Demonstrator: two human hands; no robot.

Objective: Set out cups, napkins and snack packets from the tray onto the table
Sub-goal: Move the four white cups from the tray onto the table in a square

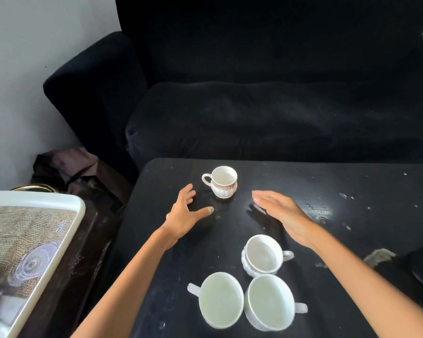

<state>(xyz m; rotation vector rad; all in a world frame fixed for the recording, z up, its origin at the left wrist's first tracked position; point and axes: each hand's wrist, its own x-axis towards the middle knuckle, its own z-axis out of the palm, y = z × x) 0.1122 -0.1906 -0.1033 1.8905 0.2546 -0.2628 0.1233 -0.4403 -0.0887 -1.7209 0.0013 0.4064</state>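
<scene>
My L hand (pixel 183 215) hangs over the table (pixel 352 191), fingers spread wide, holding nothing; my R hand (pixel 282 214) is flat, fingers straight and together, also holding nothing; far cup (pixel 221 181) stands upright at 12 o'clock between both hands, handle to 9, just beyond L fingertips, not touched; near me at 6 o'clock 3 more cups in a cluster: gold-trim cup (pixel 263 254) w/ handle to 3, left plain cup (pixel 220 300) w/ handle to 9, right plain cup (pixel 270 302) w/ handle to 3; tray (pixel 59 201) sits at 9 o'clock, off the table; black sofa (pixel 266 106) at 12 behind it all.
</scene>
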